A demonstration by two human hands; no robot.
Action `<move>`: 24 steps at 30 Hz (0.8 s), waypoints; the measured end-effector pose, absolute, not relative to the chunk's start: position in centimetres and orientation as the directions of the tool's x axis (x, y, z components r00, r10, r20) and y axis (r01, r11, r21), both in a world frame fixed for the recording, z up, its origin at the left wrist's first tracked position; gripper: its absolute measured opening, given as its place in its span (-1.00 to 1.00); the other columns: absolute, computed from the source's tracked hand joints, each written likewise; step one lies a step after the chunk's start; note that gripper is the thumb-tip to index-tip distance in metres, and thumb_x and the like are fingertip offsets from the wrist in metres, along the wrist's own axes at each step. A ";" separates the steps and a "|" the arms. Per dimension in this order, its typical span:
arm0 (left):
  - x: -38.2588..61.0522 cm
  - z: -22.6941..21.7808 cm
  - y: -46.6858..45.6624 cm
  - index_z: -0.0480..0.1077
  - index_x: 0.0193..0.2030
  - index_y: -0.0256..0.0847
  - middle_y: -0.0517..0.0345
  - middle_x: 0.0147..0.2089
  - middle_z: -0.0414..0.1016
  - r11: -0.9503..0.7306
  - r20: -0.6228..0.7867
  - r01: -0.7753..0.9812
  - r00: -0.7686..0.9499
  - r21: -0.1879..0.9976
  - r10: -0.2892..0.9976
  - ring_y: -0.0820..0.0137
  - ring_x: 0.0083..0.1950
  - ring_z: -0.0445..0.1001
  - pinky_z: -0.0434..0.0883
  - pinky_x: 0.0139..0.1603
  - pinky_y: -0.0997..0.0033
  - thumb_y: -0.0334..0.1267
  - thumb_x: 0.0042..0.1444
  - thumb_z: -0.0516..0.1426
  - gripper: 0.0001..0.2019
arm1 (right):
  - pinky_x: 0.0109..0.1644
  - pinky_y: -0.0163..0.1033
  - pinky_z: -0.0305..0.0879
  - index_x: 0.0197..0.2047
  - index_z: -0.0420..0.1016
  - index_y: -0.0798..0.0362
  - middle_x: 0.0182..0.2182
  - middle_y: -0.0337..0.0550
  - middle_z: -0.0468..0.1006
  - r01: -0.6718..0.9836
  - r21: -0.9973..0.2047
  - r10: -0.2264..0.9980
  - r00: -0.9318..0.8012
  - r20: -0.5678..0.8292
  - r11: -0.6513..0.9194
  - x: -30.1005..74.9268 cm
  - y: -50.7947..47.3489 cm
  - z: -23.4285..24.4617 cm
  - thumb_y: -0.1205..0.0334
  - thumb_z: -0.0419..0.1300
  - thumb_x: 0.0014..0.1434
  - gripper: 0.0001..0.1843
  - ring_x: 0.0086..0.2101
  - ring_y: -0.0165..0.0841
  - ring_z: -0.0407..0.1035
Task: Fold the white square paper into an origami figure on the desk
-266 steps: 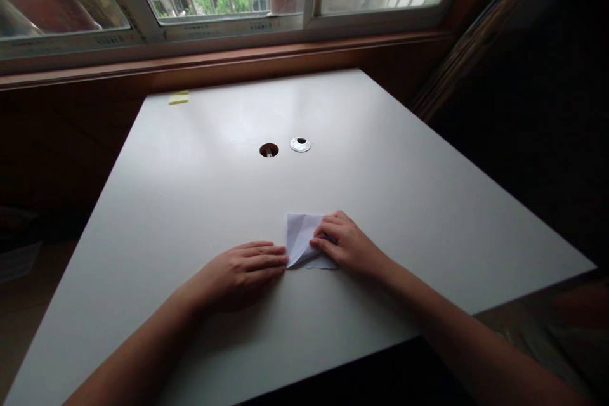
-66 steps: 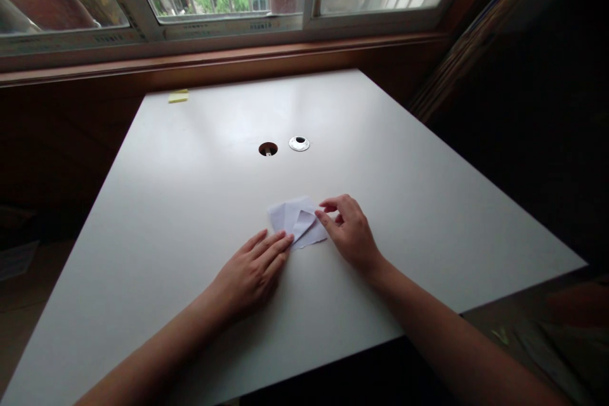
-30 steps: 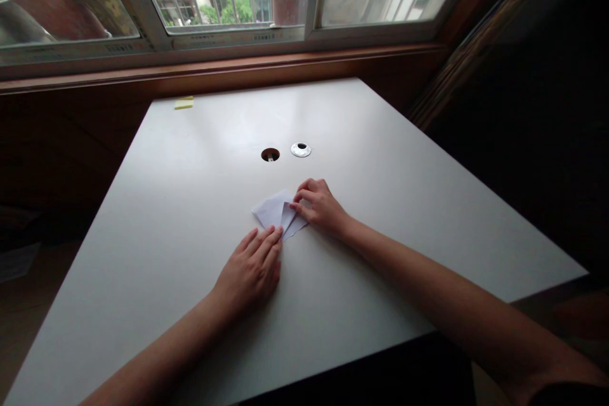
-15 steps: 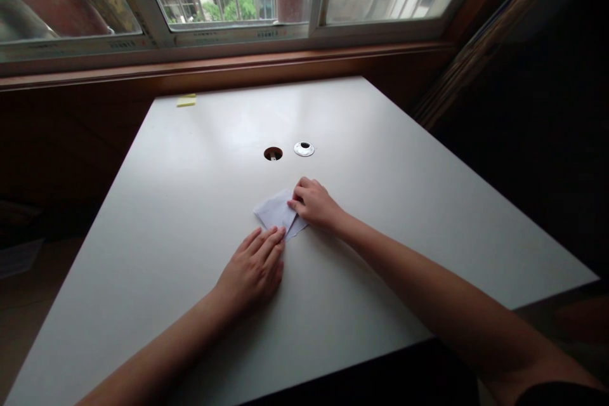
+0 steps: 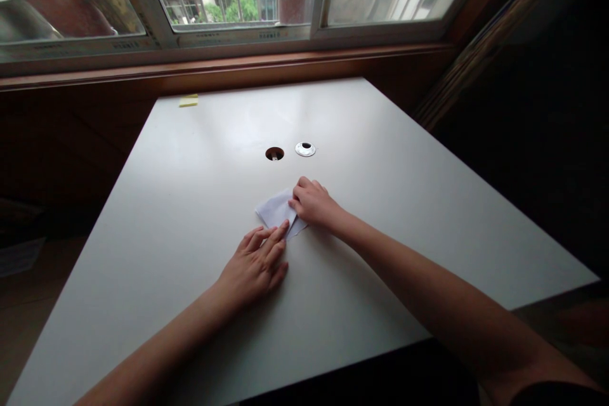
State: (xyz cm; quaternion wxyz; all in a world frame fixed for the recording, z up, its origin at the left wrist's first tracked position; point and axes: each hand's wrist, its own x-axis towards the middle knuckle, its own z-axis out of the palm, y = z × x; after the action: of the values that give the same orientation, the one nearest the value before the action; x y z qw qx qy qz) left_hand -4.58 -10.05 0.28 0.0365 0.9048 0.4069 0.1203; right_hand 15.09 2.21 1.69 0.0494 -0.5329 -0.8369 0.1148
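A small folded sheet of white paper (image 5: 275,210) lies flat near the middle of the white table (image 5: 190,203). My right hand (image 5: 311,203) rests on the paper's right part, its fingers curled and pressing the fold down. My left hand (image 5: 254,262) lies on the table just below the paper, fingers stretched out, with the fingertips touching the paper's lower edge.
A round cable hole (image 5: 275,153) and a white round cap (image 5: 305,149) sit beyond the paper. A yellow sticky pad (image 5: 188,101) lies at the far left corner. A wooden sill and a window run behind the table; dark floor lies on both sides.
My right hand has curled tighter and pressed down on the paper's right part. My left fingers have spread a little and crept up onto the paper's lower edge.
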 end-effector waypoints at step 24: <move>-4.5 0.2 -10.3 0.28 0.18 -0.23 0.06 0.52 -0.07 -0.640 0.152 0.753 0.622 0.150 0.768 0.11 0.38 0.10 0.15 0.38 0.04 -0.08 0.34 -0.01 -0.62 | 0.02 -0.07 0.25 -0.18 0.44 0.04 -0.02 -0.01 0.38 0.888 -0.278 0.923 -0.385 -0.016 0.366 15.1 1.8 1.6 0.10 0.09 0.31 -0.79 -0.06 -0.17 0.29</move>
State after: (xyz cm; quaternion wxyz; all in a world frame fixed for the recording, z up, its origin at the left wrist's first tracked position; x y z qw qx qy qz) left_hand -4.54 -10.30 0.21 0.0356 0.8999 0.4226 0.1011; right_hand 15.08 1.77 1.55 0.0713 -0.5498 -0.8234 0.1212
